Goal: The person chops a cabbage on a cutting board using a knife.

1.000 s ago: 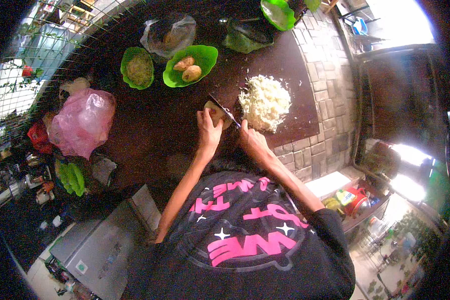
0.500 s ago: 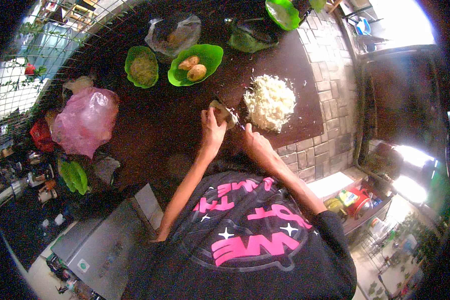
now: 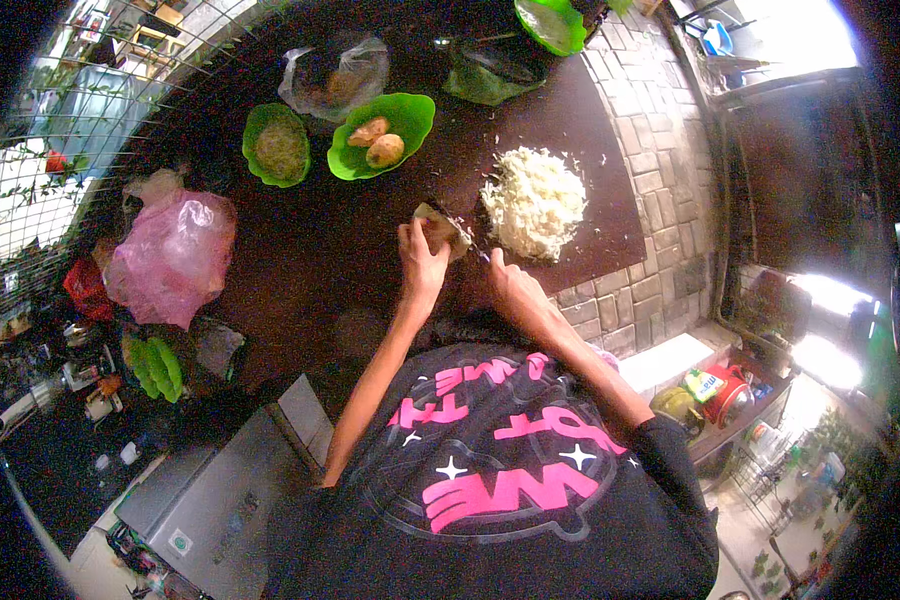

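At the middle of the dark table, my left hand [image 3: 426, 258] is closed on a pale brownish, roundish piece [image 3: 457, 237], its fingers covering much of it, so its kind is unclear. To its right, my right hand [image 3: 511, 281] is closed round a thin tool [image 3: 484, 256] whose tip points at that piece; only a short light part shows, perhaps a knife. Just beyond my right hand lies a heap of white shreds [image 3: 535, 205], with loose bits scattered round it. Farther off, a green leaf-shaped bowl [image 3: 417, 113] holds two brown potato-like lumps [image 3: 383, 150].
Left of that bowl stands another green bowl [image 3: 278, 118] with yellowish contents. Behind them are a clear plastic bag [image 3: 365, 65] and a dark green bag [image 3: 490, 82]. A pink plastic bag [image 3: 175, 255] lies at the left. Brick paving [image 3: 650, 170] runs past the table's right edge.
The view has shifted slightly, so the bowls and the heap appear a little farther left. Both hands keep nearly the same place and hold.
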`<action>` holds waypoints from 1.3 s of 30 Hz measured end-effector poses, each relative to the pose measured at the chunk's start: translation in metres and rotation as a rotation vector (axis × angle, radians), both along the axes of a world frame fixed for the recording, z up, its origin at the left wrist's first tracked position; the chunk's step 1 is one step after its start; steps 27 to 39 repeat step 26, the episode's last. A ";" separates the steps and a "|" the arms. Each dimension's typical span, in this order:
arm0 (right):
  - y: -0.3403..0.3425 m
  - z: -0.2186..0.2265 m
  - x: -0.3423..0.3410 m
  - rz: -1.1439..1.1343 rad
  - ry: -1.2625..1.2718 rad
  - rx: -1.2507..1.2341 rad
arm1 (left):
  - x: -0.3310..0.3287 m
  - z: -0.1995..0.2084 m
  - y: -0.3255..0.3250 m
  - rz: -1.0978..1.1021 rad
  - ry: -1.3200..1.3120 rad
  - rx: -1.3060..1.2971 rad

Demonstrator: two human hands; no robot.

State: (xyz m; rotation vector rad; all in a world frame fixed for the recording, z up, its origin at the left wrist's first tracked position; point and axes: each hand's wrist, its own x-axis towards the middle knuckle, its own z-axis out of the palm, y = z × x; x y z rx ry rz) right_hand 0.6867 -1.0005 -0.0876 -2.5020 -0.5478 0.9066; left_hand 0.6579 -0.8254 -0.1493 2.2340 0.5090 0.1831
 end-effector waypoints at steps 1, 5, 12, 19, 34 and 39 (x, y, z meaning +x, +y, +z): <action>0.000 -0.002 0.000 -0.004 -0.055 0.016 | -0.001 -0.002 0.000 0.005 -0.013 -0.002; 0.000 -0.008 0.000 0.004 -0.033 0.035 | 0.000 0.003 0.000 -0.004 -0.041 0.043; 0.005 -0.010 -0.001 0.007 0.025 -0.036 | 0.001 0.006 0.000 -0.037 -0.017 0.022; 0.003 0.002 -0.002 0.014 -0.040 0.004 | 0.000 0.003 0.002 -0.042 0.027 0.028; -0.006 -0.023 -0.011 0.017 -0.088 0.097 | -0.001 -0.003 0.005 -0.044 0.064 -0.010; -0.006 -0.023 -0.011 0.017 -0.088 0.097 | -0.001 -0.003 0.005 -0.044 0.064 -0.010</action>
